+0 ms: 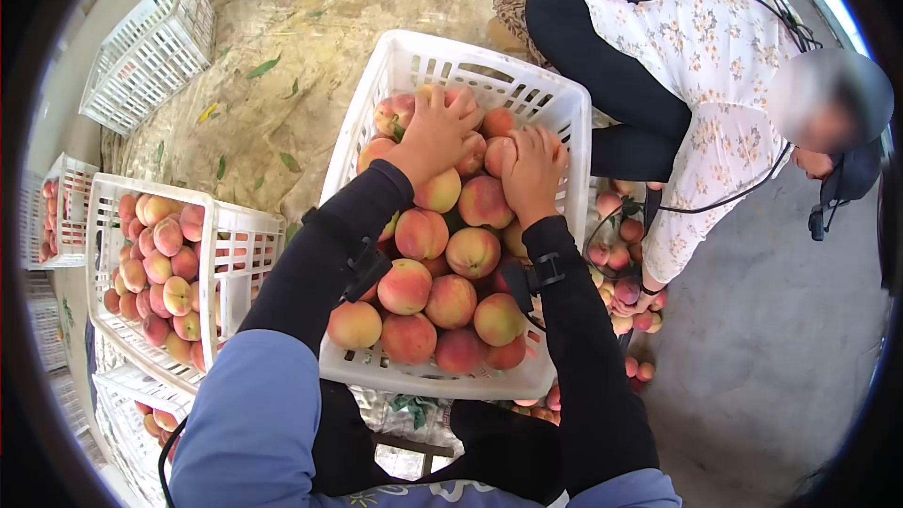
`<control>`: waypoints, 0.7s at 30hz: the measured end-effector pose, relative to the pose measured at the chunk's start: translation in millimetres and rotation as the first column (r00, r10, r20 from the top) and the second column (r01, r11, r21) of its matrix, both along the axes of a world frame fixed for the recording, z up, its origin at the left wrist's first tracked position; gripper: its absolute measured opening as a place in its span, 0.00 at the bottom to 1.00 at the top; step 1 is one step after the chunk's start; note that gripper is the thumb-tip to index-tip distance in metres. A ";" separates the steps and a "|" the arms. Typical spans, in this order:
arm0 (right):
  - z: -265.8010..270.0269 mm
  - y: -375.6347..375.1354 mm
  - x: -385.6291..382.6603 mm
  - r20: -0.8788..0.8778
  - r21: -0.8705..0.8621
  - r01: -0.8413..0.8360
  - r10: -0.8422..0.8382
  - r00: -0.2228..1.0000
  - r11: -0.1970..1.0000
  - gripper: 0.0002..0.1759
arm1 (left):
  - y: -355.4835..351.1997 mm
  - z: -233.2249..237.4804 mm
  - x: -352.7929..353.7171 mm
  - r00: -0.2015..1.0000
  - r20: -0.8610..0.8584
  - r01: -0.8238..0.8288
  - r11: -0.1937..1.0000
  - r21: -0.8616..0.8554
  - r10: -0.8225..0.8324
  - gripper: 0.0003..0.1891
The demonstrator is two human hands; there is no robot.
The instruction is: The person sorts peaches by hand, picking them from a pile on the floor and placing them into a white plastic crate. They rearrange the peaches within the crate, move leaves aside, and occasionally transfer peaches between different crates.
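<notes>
A white plastic crate (pixel 381 56) filled with red and yellow peaches (pixel 473 252) stands in front of me. At its far end my left hand (pixel 437 136) lies over peaches, fingers spread and touching them. To the right, my right hand (pixel 533 169) rests on peaches near the crate's side wall, fingers apart and bent down over the fruit. Both palms face down, so what lies directly beneath them is hidden. Neither hand lifts a peach clear of the pile.
A tilted crate of peaches (pixel 212 226) stands at left, with more crates (pixel 155 52) beyond it. On the right, a co-worker in a floral shirt (pixel 729 108) reaches toward loose peaches (pixel 621 254). Leaves (pixel 264 67) lie on the tan ground sheet (pixel 310 38).
</notes>
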State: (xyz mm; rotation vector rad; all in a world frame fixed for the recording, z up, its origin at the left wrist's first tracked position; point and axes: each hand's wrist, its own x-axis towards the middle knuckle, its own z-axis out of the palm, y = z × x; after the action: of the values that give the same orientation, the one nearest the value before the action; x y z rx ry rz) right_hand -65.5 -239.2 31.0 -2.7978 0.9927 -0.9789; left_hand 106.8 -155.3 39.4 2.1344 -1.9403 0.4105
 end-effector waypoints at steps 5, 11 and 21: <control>-8.5 -0.3 -3.1 0.022 0.023 0.010 -0.010 1.000 1.000 0.13 | 0.6 -9.0 8.4 0.979 -0.200 0.023 0.998 -0.063 -0.035 0.27; -7.3 -16.1 -6.1 -0.024 0.134 -0.033 0.036 0.999 0.990 0.18 | 8.3 22.1 -3.7 0.950 -0.305 0.022 0.985 -0.172 -0.075 0.32; 73.8 -45.5 -9.9 0.174 0.985 -0.169 -0.209 0.962 0.041 0.22 | 22.3 17.9 -67.8 0.897 -0.360 0.202 0.962 -0.183 -0.257 0.35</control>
State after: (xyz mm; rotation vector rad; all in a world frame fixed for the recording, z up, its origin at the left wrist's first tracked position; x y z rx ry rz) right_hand -75.5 -284.7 104.8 -1.3137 1.0241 -0.2804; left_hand 39.0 -133.0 57.3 1.7141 -1.8425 0.0742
